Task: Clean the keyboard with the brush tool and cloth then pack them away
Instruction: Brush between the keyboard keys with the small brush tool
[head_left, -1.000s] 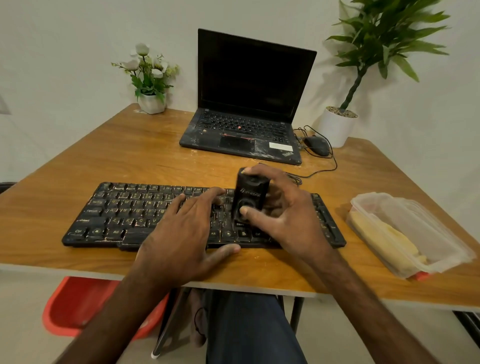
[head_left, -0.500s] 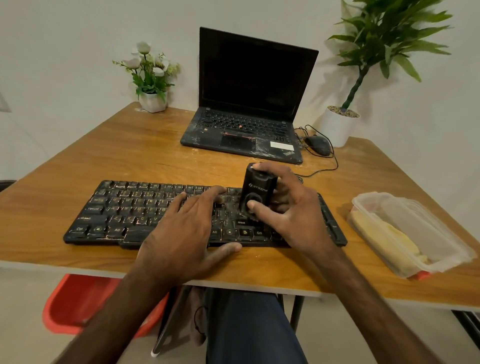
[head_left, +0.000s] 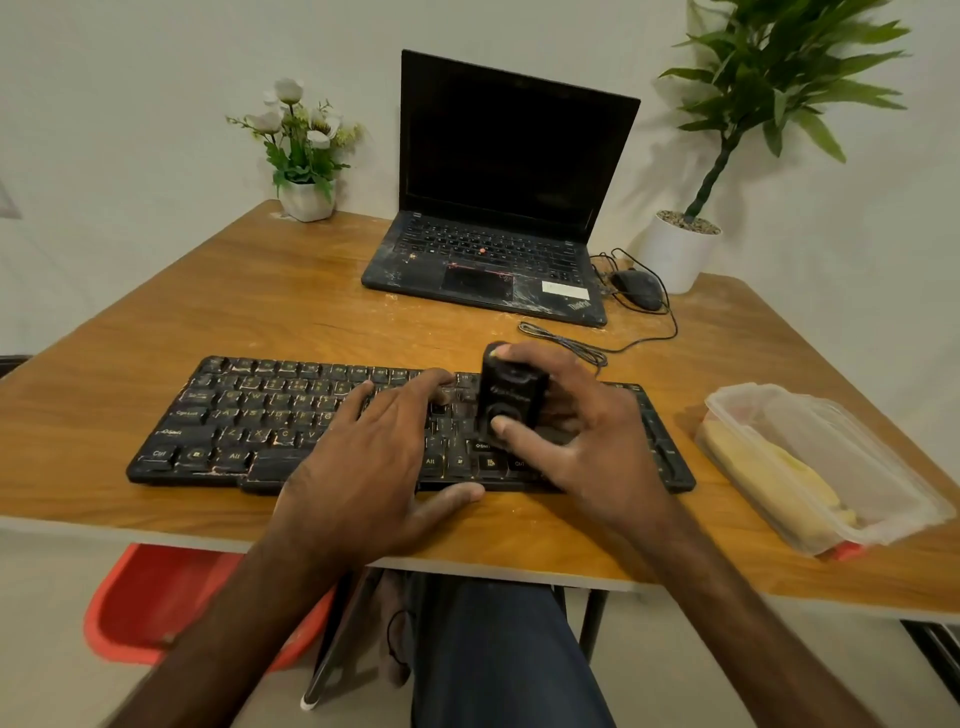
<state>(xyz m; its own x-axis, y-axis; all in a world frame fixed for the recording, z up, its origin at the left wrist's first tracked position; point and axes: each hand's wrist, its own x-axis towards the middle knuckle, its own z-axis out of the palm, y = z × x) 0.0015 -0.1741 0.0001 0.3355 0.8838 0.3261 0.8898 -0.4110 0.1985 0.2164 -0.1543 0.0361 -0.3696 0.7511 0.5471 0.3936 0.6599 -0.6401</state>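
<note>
Mid-brushing: my right hand pinches the brush tool upright on the keyboard by the table's front edge, left hand spread flat on the keys; cloth, seemingly in the right-edge tub, unused, packing not yet done.

keyboard keycaps: "ctrl", "alt" left of the left hand; "alt" between hands; "shift" by the right hand thumb. laptop beyond the hands: "thinkpad". brush tool logo unreadable.

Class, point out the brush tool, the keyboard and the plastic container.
brush tool (head_left: 511, 396), head view, black front face.
keyboard (head_left: 244, 415), head view, left keys.
plastic container (head_left: 857, 452), head view, clear bare part.
</note>
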